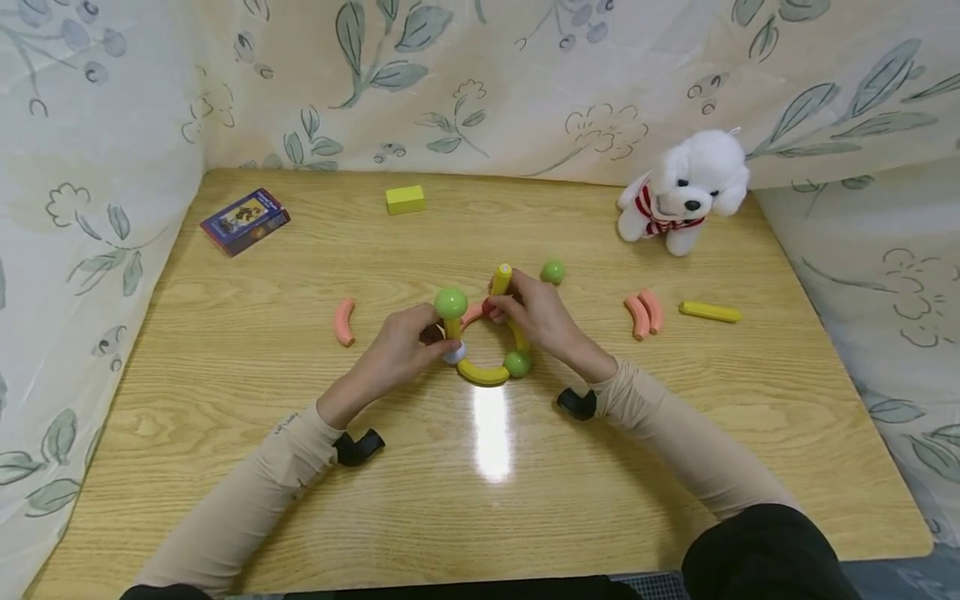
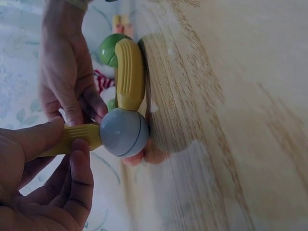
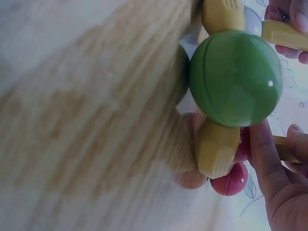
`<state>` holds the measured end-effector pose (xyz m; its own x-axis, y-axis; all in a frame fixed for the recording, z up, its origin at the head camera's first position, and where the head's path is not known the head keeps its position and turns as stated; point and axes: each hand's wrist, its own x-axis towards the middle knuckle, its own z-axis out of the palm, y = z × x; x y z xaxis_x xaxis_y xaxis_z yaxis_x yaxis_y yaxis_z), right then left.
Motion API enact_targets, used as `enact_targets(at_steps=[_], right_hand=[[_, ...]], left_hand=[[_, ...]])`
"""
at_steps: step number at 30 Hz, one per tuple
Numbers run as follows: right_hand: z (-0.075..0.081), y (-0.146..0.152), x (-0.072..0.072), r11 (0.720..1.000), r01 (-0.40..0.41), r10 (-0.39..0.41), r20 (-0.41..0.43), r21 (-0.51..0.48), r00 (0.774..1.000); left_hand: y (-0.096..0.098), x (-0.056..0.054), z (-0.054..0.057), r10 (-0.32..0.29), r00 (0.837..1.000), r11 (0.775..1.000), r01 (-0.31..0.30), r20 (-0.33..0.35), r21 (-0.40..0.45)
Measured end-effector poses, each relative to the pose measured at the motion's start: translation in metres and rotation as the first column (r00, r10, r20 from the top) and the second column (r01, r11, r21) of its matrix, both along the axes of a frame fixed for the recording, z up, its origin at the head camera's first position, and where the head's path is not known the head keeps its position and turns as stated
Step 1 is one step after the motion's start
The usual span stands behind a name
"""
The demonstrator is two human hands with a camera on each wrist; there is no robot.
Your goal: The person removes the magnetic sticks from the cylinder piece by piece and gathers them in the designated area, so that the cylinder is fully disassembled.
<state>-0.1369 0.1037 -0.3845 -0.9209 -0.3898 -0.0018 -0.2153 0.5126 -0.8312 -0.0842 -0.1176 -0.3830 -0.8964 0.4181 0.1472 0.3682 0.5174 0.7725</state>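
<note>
A ring of curved toy pieces lies mid-table: a yellow curved piece (image 1: pixel 483 374), a pink curved piece (image 1: pixel 472 314), a green ball (image 1: pixel 517 363), a pale grey ball (image 2: pixel 124 132) and a red ball (image 3: pixel 230 179). My left hand (image 1: pixel 403 354) pinches an upright yellow stick (image 2: pixel 79 136) between thumb and fingers. Its lower end meets the grey ball; another green ball (image 1: pixel 451 302) caps it. At the ring's far side my right hand (image 1: pixel 546 318) pinches a second upright yellow stick (image 1: pixel 501 280). Below that stick, the right fingers partly hide the red joint.
A loose green ball (image 1: pixel 552 271) lies beyond the right hand. Pink curved pieces (image 1: pixel 643 314) and a yellow stick (image 1: pixel 709 312) lie right; one pink piece (image 1: pixel 343 322) lies left. Farther back are a small box (image 1: pixel 245 221), a yellow-green block (image 1: pixel 405 200) and a plush dog (image 1: pixel 684 193).
</note>
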Motion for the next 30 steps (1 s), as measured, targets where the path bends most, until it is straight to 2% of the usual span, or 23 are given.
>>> enact_targets(at_steps=[6, 13, 17, 20, 23, 26, 30], right_hand=[[-0.003, -0.004, 0.003, 1.0, 0.01, -0.009, -0.031, 0.025, 0.999], [-0.001, -0.009, 0.005, 0.999, -0.026, 0.029, -0.092, 0.028, 0.995], [0.003, -0.007, 0.005, 0.999, -0.04, 0.042, -0.07, 0.035, 0.997], [0.011, 0.007, 0.004, 0.995, -0.011, 0.023, -0.115, 0.103, 0.993], [0.021, 0.035, 0.001, 0.971, 0.065, -0.006, -0.252, 0.229, 0.968], [0.027, 0.078, -0.002, 0.925, 0.177, -0.032, -0.393, 0.337, 0.919], [0.031, 0.145, 0.006, 0.851, 0.319, -0.078, -0.5, 0.417, 0.862]], left_hand=[[-0.001, 0.002, -0.003, 0.009, 1.0, 1.0, -0.009, 0.006, 0.002], [-0.004, 0.003, -0.005, 0.016, 1.0, 1.0, -0.016, 0.006, -0.001], [-0.006, 0.004, -0.007, 0.023, 1.0, 1.0, -0.023, 0.009, 0.002], [-0.006, 0.005, -0.007, 0.023, 1.0, 1.0, -0.023, 0.006, 0.002], [-0.006, 0.003, -0.006, 0.02, 1.0, 1.0, -0.02, 0.002, -0.004], [-0.005, 0.001, -0.004, 0.018, 1.0, 1.0, -0.018, 0.004, -0.01], [-0.002, -0.003, 0.0, -0.001, 1.0, 1.0, 0.001, 0.017, -0.015]])
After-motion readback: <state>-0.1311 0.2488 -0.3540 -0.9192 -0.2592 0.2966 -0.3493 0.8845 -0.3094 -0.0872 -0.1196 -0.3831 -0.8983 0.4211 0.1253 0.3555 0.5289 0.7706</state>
